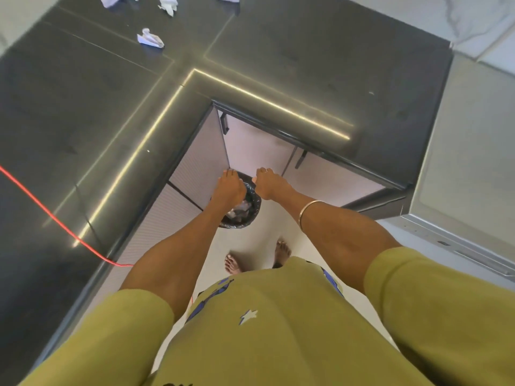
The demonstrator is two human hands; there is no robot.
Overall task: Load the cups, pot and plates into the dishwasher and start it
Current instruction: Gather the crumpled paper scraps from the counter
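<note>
Left hand [229, 188]: above lined bin [245, 207], fingers curled, grip unclear
Right hand [269, 183]: likewise
Bin: floor, inner corner of dark counter [111, 107]
Free floor: behind bin

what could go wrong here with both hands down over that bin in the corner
The left hand and right hand hang over the small black-lined waste bin; no cups, pot or plates are in view. The red cable trails off the dark glossy counter beside her leg, a likely snag.
</note>
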